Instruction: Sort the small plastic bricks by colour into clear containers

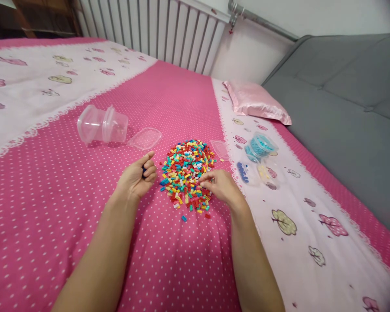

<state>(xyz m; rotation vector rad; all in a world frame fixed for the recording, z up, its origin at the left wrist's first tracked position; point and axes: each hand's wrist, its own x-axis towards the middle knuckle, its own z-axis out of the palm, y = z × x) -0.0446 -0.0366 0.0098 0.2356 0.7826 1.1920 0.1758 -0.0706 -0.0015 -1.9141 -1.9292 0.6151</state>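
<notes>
A heap of small toy building bricks [185, 169] in red, yellow, blue, green and white lies on the pink dotted bedspread. Left of the heap, my left hand [142, 175] is turned palm up with its fingers curled around dark blue bricks [144, 171]. My right hand [218, 184] reaches over the heap's right side, thumb and fingertips pinched together at the bricks. Whatever sits between those fingertips is too small to make out. A few stray bricks, among them a blue brick [183, 218], lie at the near edge of the heap.
Clear stacked tubs [102, 125] lie on their side at the left, near a clear lid [145, 138]. Another lid [220, 150] is right of the heap. Farther right stand tubs with turquoise bricks [260, 146], blue bricks [242, 172] and pale yellow bricks [264, 173]. A pink pillow [256, 102] lies behind.
</notes>
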